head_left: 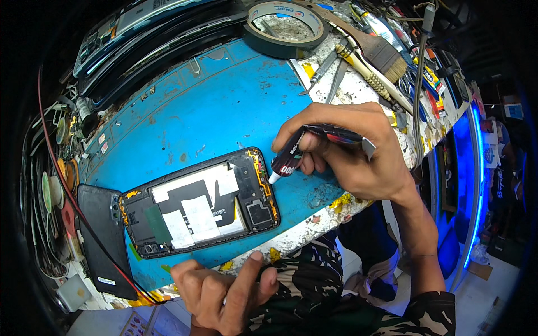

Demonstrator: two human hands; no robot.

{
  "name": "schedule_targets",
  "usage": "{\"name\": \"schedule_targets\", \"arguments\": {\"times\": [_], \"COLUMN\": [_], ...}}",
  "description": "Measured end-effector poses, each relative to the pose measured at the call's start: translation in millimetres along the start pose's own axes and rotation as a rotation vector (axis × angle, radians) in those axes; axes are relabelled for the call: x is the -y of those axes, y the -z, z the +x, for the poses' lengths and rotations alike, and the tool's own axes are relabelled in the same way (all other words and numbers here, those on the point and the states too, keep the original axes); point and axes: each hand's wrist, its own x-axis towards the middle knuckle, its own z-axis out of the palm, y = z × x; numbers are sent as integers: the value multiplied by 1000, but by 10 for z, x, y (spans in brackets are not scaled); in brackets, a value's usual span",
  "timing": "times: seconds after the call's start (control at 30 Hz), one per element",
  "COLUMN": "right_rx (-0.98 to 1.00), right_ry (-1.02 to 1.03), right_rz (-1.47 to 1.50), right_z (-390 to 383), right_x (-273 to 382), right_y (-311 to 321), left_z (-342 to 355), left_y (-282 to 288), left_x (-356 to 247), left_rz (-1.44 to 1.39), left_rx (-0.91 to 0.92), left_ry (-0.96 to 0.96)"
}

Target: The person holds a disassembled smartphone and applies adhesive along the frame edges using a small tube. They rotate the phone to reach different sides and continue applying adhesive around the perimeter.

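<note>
A smartphone with its back off lies on the blue mat, showing a battery with white paper strips and orange flex parts along its edges. My right hand is closed around a black glue tube. The tube's white nozzle points down at the phone's right edge; whether it touches is unclear. At the table's near edge, below the phone, my left hand has curled fingers with the index finger raised. Something small and pale shows between those fingers, too small to name. The dark back cover lies left of the phone.
A large tape roll sits at the back. Brushes, tweezers and tubes crowd the right rear. Stacked phone panels stand at the back left. A red-black cable crosses the back cover.
</note>
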Motion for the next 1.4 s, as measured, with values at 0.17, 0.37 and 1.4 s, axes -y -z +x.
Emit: {"name": "schedule_targets", "arguments": {"times": [0.17, 0.37, 1.4], "right_rx": [-6, 7, 115], "right_ry": [43, 89, 271], "right_rz": [-2, -39, -79], "right_z": [-8, -18, -64], "right_x": [-15, -5, -20], "right_y": [-8, 2, 10], "left_z": [7, 13, 46], "left_y": [-20, -11, -49], "left_x": [1, -15, 34], "left_rz": [11, 3, 25], "left_rx": [-20, -17, -52], "left_ry": [-6, 11, -22]}}
